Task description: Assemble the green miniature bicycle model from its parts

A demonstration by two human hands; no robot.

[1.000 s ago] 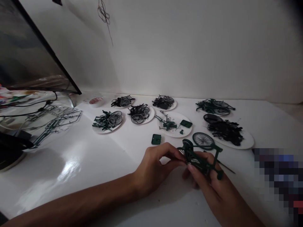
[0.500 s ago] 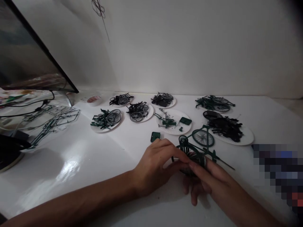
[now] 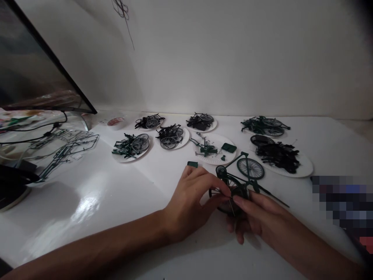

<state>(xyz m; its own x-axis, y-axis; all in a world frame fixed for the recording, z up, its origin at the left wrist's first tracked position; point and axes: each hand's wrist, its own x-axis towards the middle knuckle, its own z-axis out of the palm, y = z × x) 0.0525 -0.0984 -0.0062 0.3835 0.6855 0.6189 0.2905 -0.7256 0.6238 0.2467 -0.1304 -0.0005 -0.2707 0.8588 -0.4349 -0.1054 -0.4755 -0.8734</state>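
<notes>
Left hand (image 3: 189, 206) and right hand (image 3: 256, 217) pinch a dark green plastic model bicycle (image 3: 239, 179) from either side, gripping its lower wheel to steady the frame, raised just above the white table (image 3: 116, 194).

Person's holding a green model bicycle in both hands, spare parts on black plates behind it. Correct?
No: the plates are white, not black, as the head view shows. The rest stands: the left hand and right hand hold the green model bicycle, with parts on the plates behind it.
</notes>
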